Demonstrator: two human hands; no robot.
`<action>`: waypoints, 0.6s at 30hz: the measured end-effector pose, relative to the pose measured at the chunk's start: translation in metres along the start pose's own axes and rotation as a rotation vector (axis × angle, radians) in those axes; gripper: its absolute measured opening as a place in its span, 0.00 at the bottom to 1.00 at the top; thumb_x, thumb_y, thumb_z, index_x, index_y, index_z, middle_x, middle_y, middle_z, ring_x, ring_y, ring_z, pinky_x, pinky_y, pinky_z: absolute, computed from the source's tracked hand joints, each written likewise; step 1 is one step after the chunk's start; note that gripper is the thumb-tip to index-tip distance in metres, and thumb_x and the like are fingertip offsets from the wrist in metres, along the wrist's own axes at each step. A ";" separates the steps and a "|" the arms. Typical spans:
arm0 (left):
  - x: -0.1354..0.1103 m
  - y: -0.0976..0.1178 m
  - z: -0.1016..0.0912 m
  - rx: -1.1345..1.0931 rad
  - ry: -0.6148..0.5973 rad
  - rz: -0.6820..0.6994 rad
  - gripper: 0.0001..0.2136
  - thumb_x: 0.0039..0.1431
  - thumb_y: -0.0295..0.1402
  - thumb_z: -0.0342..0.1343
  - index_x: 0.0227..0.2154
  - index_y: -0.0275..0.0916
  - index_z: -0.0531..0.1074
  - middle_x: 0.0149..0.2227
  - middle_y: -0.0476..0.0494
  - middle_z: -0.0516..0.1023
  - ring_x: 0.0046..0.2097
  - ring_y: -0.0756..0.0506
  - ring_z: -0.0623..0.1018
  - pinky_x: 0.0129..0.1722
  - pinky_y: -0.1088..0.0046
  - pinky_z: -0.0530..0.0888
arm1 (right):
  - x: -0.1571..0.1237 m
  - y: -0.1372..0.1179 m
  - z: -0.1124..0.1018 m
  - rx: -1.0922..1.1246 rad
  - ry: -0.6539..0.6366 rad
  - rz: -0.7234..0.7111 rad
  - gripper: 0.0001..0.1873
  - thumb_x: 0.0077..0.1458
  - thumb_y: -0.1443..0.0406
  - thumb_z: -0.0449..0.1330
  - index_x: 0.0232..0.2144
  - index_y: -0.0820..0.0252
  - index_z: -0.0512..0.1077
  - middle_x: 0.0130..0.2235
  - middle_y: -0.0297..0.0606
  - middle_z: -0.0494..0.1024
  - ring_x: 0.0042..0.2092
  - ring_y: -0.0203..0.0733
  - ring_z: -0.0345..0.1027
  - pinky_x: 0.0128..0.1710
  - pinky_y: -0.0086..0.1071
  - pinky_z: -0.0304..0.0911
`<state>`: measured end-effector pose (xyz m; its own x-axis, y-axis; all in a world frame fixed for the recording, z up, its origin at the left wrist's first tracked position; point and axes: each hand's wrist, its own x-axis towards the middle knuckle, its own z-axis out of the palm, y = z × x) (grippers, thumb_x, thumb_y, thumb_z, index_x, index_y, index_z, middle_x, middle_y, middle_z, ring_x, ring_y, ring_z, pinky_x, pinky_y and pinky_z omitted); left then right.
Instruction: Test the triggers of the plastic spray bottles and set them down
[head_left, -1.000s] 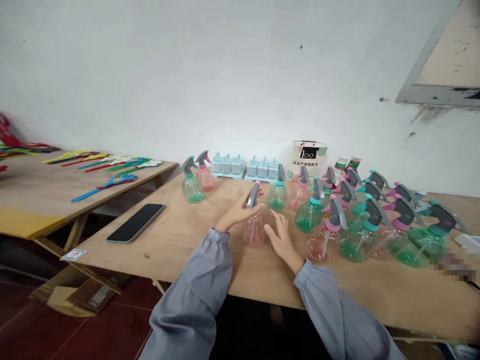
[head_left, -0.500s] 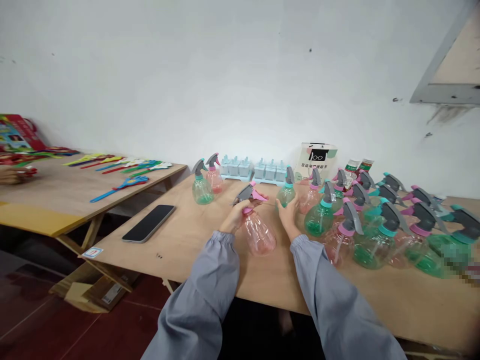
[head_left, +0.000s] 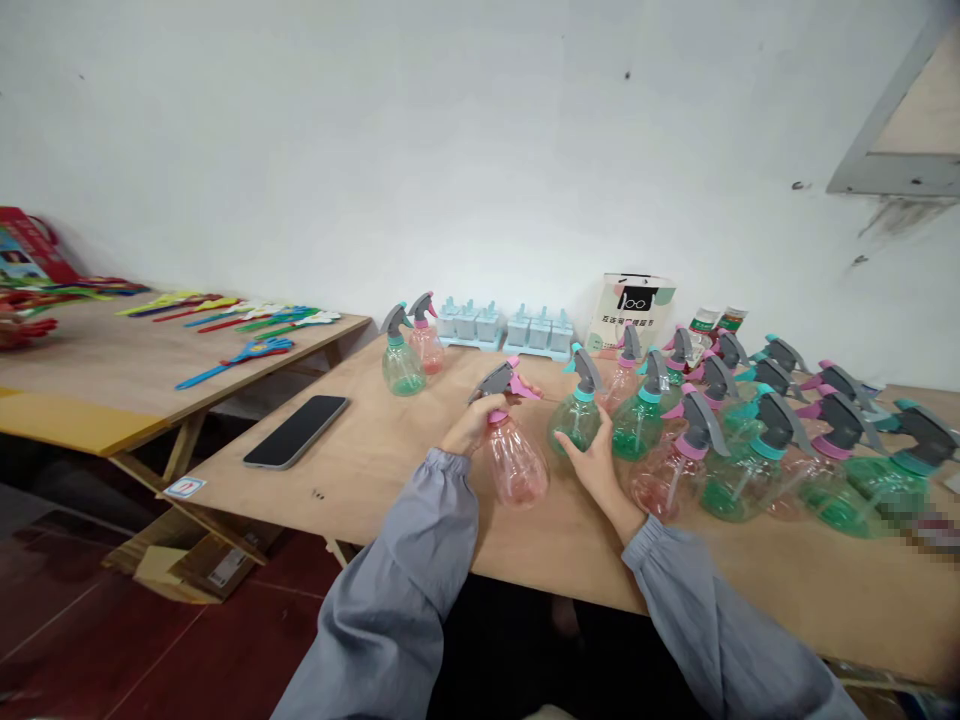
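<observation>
My left hand (head_left: pixel 474 425) is wrapped around the neck of a pink spray bottle (head_left: pixel 517 465), just under its grey and pink trigger head. That bottle leans a little, its base on or close to the table. To the right, my right hand (head_left: pixel 594 455) grips a green spray bottle (head_left: pixel 574 428) by its body, thumb in front; the far fingers are partly hidden. Close beside it stand another green spray bottle (head_left: pixel 637 428) and a pink spray bottle (head_left: pixel 667 478). Several more pink and green spray bottles crowd the table's right side.
Two spray bottles, one a green bottle (head_left: pixel 403 368), stand at the back left. Light-blue popsicle moulds (head_left: pixel 540 335) and a printed card box (head_left: pixel 630 315) line the wall. A phone (head_left: pixel 296 432) lies on the left. Colourful hand-shaped items (head_left: pixel 255 350) lie on the neighbouring table.
My right hand has drawn the green spray bottle slightly toward me, and the bottle's head has turned. My left hand keeps its hold on the pink one. The camera view has shifted slightly.
</observation>
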<state>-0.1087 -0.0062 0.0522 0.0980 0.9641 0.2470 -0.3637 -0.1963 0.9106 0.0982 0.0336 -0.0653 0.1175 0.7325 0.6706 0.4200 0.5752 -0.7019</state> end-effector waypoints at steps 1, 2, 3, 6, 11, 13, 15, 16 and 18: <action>0.000 -0.001 -0.001 0.020 -0.021 0.001 0.13 0.31 0.31 0.53 0.26 0.40 0.73 0.31 0.44 0.81 0.36 0.43 0.78 0.31 0.69 0.72 | -0.001 -0.002 0.000 0.006 -0.003 0.006 0.45 0.53 0.48 0.66 0.65 0.60 0.54 0.64 0.55 0.63 0.67 0.57 0.58 0.68 0.55 0.54; 0.000 -0.002 -0.002 0.037 -0.036 0.010 0.11 0.32 0.31 0.52 0.25 0.40 0.72 0.32 0.43 0.81 0.37 0.42 0.79 0.32 0.68 0.73 | -0.001 -0.003 0.000 0.009 -0.006 0.010 0.45 0.53 0.48 0.66 0.64 0.61 0.55 0.64 0.55 0.64 0.66 0.57 0.58 0.68 0.55 0.54; -0.001 -0.003 -0.003 0.048 -0.048 0.016 0.10 0.32 0.31 0.52 0.24 0.40 0.71 0.33 0.42 0.81 0.37 0.41 0.79 0.32 0.67 0.73 | -0.001 -0.005 0.001 0.012 -0.010 0.010 0.45 0.52 0.48 0.66 0.64 0.61 0.55 0.63 0.55 0.64 0.66 0.57 0.59 0.68 0.55 0.54; -0.001 -0.003 -0.006 0.024 -0.052 0.036 0.10 0.32 0.31 0.52 0.23 0.39 0.70 0.34 0.41 0.81 0.42 0.38 0.80 0.36 0.64 0.75 | 0.001 -0.007 0.003 0.016 -0.025 0.007 0.46 0.51 0.46 0.67 0.64 0.61 0.55 0.63 0.55 0.64 0.65 0.57 0.60 0.67 0.55 0.55; 0.001 -0.003 -0.007 -0.124 -0.058 0.087 0.14 0.32 0.31 0.53 0.29 0.39 0.71 0.34 0.42 0.80 0.48 0.35 0.81 0.50 0.56 0.76 | 0.003 -0.008 0.001 0.022 -0.038 0.000 0.46 0.52 0.46 0.67 0.63 0.61 0.56 0.62 0.55 0.66 0.65 0.57 0.60 0.67 0.55 0.56; 0.003 -0.003 -0.007 -0.138 -0.043 0.071 0.11 0.32 0.31 0.52 0.25 0.39 0.69 0.30 0.42 0.78 0.46 0.37 0.81 0.49 0.58 0.77 | 0.003 -0.007 0.000 0.028 -0.045 -0.004 0.46 0.52 0.46 0.67 0.63 0.61 0.56 0.62 0.55 0.66 0.65 0.57 0.61 0.67 0.55 0.56; 0.004 -0.004 -0.007 -0.130 -0.035 0.050 0.08 0.32 0.31 0.51 0.22 0.40 0.67 0.27 0.42 0.77 0.44 0.37 0.81 0.48 0.59 0.78 | 0.004 -0.007 0.000 0.034 -0.046 -0.001 0.46 0.51 0.45 0.67 0.63 0.62 0.57 0.61 0.55 0.67 0.64 0.58 0.62 0.66 0.55 0.57; 0.005 -0.004 -0.007 -0.134 -0.030 0.048 0.08 0.32 0.31 0.51 0.22 0.40 0.68 0.28 0.42 0.78 0.44 0.37 0.82 0.48 0.59 0.78 | 0.004 -0.007 0.000 0.036 -0.044 0.003 0.47 0.50 0.45 0.67 0.62 0.62 0.57 0.61 0.55 0.67 0.64 0.58 0.62 0.66 0.56 0.57; 0.005 -0.004 -0.006 -0.158 -0.017 0.057 0.11 0.32 0.31 0.52 0.25 0.39 0.71 0.32 0.41 0.81 0.47 0.36 0.82 0.51 0.57 0.78 | 0.004 -0.006 0.001 0.038 -0.043 0.008 0.47 0.50 0.45 0.68 0.62 0.63 0.57 0.60 0.56 0.67 0.63 0.59 0.63 0.66 0.56 0.57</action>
<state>-0.1124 0.0005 0.0476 0.0888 0.9487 0.3033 -0.5104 -0.2182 0.8318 0.0957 0.0338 -0.0584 0.0813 0.7515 0.6548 0.3851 0.5822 -0.7160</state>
